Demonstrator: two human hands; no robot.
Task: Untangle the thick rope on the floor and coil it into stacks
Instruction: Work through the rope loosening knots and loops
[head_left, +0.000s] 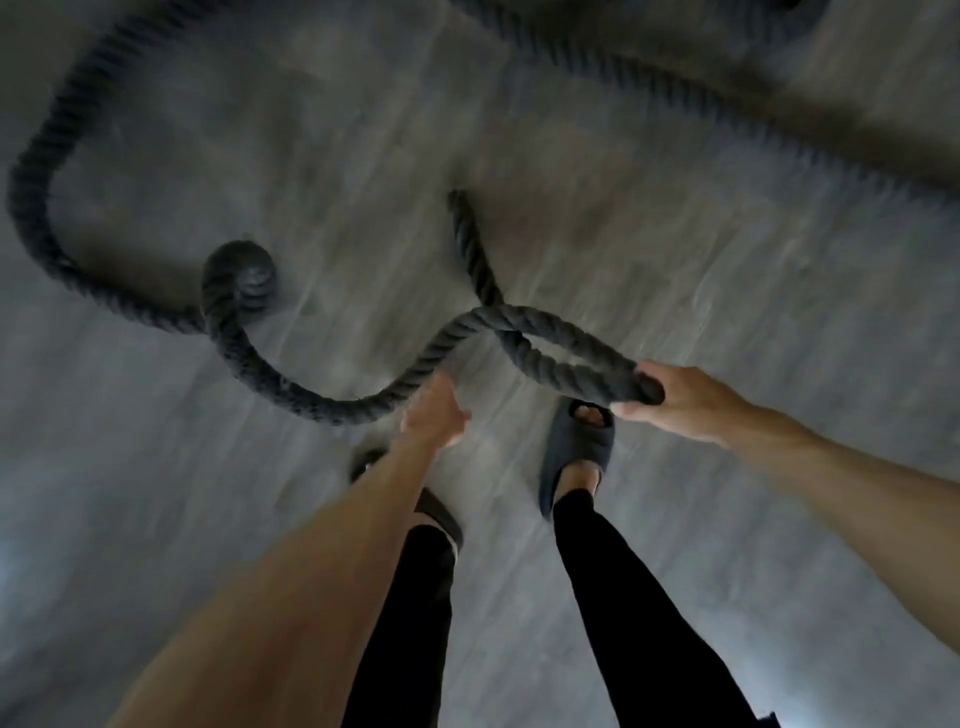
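Right hand (675, 400) gripping rope (311, 402), left hand (434, 415) outstretched beside it

The rope (524, 322) is dark charcoal, nearly black, with diagonal twisted-strand ribbing along its whole length. The floor (727, 291) is pale grey, streaked with long, faint grain-like lines, with duller brownish patches toward its top right corner. The right slipper (576, 447) is plain slate grey, and the trousers (623, 597) are plain black.
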